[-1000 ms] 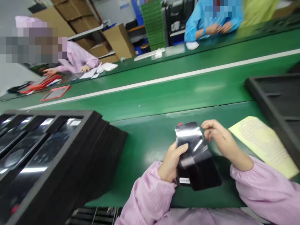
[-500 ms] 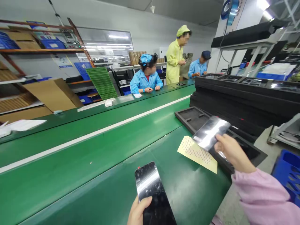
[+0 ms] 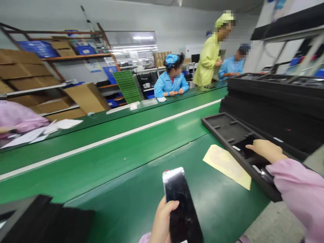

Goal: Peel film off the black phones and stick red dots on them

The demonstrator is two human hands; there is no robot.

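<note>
My left hand (image 3: pixel 163 217) is closed round a glossy black phone screen (image 3: pixel 183 206), thumb on its face, with a small red tab at the top corner. It is held tilted above the green bench. Over on the right, my right hand (image 3: pixel 268 150) reaches into a black foam tray (image 3: pixel 215 133), its fingers closed at a dark phone screen (image 3: pixel 246 145) in one of the compartments. The fingers' undersides are hidden. Nearer me, another compartment holds a dark piece with a white label. Beside the tray lies a yellow sheet with rows of small marks (image 3: pixel 227 165).
Stacked black foam trays (image 3: pixel 263 101) rise behind the right hand. More dark foam (image 3: pixel 48 219) sits at the lower left. A green conveyor belt (image 3: pixel 113 148) crosses ahead. Several co-workers are across it, one in blue (image 3: pixel 169 82); a pink sleeve (image 3: pixel 22 116) is by papers (image 3: pixel 65 124).
My right hand has lowered the shiny phone screen from above the yellow sheet into the tray. My left hand still holds its phone screen. The view has swung left, bringing in the pink-sleeved person.
</note>
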